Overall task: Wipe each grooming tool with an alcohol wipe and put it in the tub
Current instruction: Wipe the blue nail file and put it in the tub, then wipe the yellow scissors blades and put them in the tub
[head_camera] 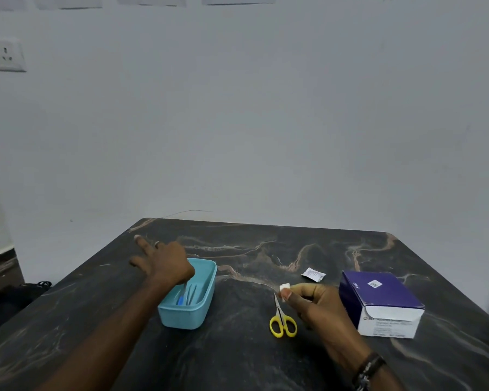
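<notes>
While your left hand (164,263) hangs over the teal tub (206,292) with fingers spread, holding nothing (tools lie inside), your right hand (311,300) pinches a white wipe (284,286) right above the yellow scissors (282,323) on the dark surface (237,356). The purple box (378,303) and torn sachet (313,274) sit just right.

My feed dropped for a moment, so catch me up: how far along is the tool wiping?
Done: several slim metal tools, one blue-handled, already lie in the light blue plastic tub. In hand: the left hand is over the tub, seemingly setting one in; the right hand pinches a small white alcohol wipe. Left: the yellow-handled scissors lie on the dark marble table, not yet in the tub.
</notes>
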The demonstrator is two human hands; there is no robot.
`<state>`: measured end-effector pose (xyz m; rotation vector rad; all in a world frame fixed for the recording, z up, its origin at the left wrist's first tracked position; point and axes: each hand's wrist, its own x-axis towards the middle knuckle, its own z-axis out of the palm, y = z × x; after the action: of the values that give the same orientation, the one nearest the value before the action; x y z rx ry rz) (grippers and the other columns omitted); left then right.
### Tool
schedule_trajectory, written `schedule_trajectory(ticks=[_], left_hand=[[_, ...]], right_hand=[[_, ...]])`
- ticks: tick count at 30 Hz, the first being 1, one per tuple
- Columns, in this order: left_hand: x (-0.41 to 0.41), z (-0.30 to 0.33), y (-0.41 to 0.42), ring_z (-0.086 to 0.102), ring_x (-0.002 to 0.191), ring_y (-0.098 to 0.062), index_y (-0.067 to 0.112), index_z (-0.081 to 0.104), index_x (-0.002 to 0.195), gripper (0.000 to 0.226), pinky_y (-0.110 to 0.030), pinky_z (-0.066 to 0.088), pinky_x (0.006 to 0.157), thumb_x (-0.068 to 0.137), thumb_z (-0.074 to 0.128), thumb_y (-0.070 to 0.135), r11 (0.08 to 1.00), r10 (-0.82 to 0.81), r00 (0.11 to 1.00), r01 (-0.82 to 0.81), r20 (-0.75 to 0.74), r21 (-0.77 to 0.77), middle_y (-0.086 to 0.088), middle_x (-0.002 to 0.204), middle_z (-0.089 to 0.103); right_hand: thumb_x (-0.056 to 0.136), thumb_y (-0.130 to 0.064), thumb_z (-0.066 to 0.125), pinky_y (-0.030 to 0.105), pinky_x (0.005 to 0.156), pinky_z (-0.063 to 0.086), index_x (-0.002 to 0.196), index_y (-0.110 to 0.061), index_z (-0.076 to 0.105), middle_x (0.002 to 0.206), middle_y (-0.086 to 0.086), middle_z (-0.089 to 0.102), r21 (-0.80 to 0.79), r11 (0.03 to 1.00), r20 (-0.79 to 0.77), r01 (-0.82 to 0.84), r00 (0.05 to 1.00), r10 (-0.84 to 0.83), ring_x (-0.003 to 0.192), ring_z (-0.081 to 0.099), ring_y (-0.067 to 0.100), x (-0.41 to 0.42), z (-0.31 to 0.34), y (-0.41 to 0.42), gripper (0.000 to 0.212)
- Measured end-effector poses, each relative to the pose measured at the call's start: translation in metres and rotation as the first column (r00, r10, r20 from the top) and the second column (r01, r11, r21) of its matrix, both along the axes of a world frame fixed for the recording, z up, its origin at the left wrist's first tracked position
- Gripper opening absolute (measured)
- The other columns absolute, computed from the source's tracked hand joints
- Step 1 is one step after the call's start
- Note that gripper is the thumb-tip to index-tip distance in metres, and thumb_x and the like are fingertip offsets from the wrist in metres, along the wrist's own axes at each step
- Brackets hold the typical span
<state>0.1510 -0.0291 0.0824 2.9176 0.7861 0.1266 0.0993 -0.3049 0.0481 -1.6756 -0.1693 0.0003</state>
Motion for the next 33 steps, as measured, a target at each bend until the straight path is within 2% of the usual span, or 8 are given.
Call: schedule_trajectory(ticks=[7, 12, 15, 17, 20, 24, 27, 33], left_hand=[[-0.005, -0.003, -0.003, -0.006, 0.143, -0.050, 0.019, 0.059, 0.114, 0.039, -0.068, 0.018, 0.106, 0.076, 0.066, 0.026, 0.999, -0.022, 0.999, 0.023, -0.032, 0.027, -0.018, 0.154, 0.029], [-0.040, 0.020, -0.032, -0.014, 0.143, -0.049, 0.028, 0.071, 0.095, 0.015, -0.065, 0.019, 0.109, 0.081, 0.067, 0.031, 0.965, -0.179, 0.953, 0.120, 0.246, 0.234, -0.015, 0.159, 0.018], [-0.064, 0.022, -0.063, 0.019, 0.143, -0.043, 0.025, 0.075, 0.084, 0.006, -0.056, 0.033, 0.104, 0.081, 0.070, 0.024, 0.900, -0.430, 0.707, 0.283, 0.562, 0.332, -0.012, 0.146, 0.045], [-0.076, 0.018, -0.084, 0.056, 0.114, -0.028, 0.020, 0.073, 0.082, 0.008, -0.042, 0.047, 0.087, 0.083, 0.065, 0.017, 0.847, -0.511, 0.570, 0.461, 0.643, 0.265, -0.006, 0.114, 0.066], [-0.081, 0.009, -0.113, 0.060, 0.077, -0.013, 0.020, 0.069, 0.088, 0.012, -0.028, 0.047, 0.068, 0.090, 0.057, 0.024, 0.804, -0.538, 0.727, 0.594, 0.427, 0.003, 0.001, 0.088, 0.068], [-0.068, -0.009, -0.130, 0.059, 0.091, -0.017, 0.015, 0.059, 0.105, 0.023, -0.029, 0.047, 0.076, 0.088, 0.065, 0.030, 0.791, -0.579, 0.815, 0.571, 0.035, -0.218, -0.005, 0.106, 0.063], [-0.061, -0.014, -0.136, 0.060, 0.103, -0.022, 0.013, 0.057, 0.113, 0.036, -0.030, 0.046, 0.080, 0.088, 0.066, 0.038, 0.793, -0.574, 0.819, 0.550, -0.019, -0.261, -0.006, 0.116, 0.062], [-0.051, -0.011, -0.146, 0.067, 0.098, -0.028, 0.008, 0.059, 0.109, 0.049, -0.035, 0.055, 0.084, 0.083, 0.067, 0.049, 0.795, -0.571, 0.818, 0.527, -0.076, -0.300, -0.011, 0.112, 0.066]], right_hand=[[0.091, -0.016, 0.064, 0.007, 0.041, 0.033, 0.083, 0.005, 0.071, 0.038, -0.012, 0.051, 0.013, 0.999, 0.012, 0.033, 0.999, -0.033, 0.036, 0.043, -0.003, 0.002, 0.002, 0.001, 0.023], [0.093, -0.014, 0.060, 0.007, 0.038, 0.035, 0.086, -0.003, 0.072, 0.037, -0.013, 0.053, 0.130, 0.984, 0.021, 0.118, 0.992, -0.122, 0.035, 0.046, -0.004, 0.005, 0.004, -0.001, 0.018], [0.094, -0.013, 0.058, 0.006, 0.037, 0.033, 0.089, -0.004, 0.071, 0.037, -0.012, 0.053, 0.177, 0.971, 0.028, 0.163, 0.985, -0.171, 0.033, 0.047, -0.004, 0.007, 0.002, 0.000, 0.017], [0.093, -0.015, 0.060, 0.006, 0.039, 0.034, 0.089, -0.006, 0.072, 0.047, -0.010, 0.061, 0.183, 0.962, 0.058, 0.201, 0.975, -0.215, 0.035, 0.048, -0.004, 0.007, -0.001, 0.001, 0.016], [0.091, -0.016, 0.064, 0.011, 0.047, 0.041, 0.086, -0.017, 0.074, 0.072, -0.003, 0.072, 0.210, 0.946, 0.105, 0.246, 0.957, -0.272, 0.044, 0.053, -0.004, 0.008, -0.005, -0.001, 0.011], [0.088, -0.018, 0.067, 0.017, 0.063, 0.046, 0.088, -0.020, 0.076, 0.074, -0.005, 0.074, 0.198, 0.936, 0.150, 0.292, 0.934, -0.324, 0.058, 0.059, -0.005, 0.012, -0.009, -0.003, 0.009], [0.088, -0.018, 0.068, 0.018, 0.067, 0.048, 0.083, -0.023, 0.075, 0.074, -0.004, 0.075, 0.211, 0.931, 0.154, 0.298, 0.930, -0.333, 0.068, 0.064, 0.002, 0.014, -0.009, -0.004, 0.010], [0.088, -0.016, 0.068, 0.017, 0.068, 0.049, 0.082, -0.025, 0.072, 0.074, -0.004, 0.074, 0.237, 0.922, 0.142, 0.307, 0.927, -0.346, 0.071, 0.066, 0.004, 0.016, -0.010, -0.002, 0.013]])
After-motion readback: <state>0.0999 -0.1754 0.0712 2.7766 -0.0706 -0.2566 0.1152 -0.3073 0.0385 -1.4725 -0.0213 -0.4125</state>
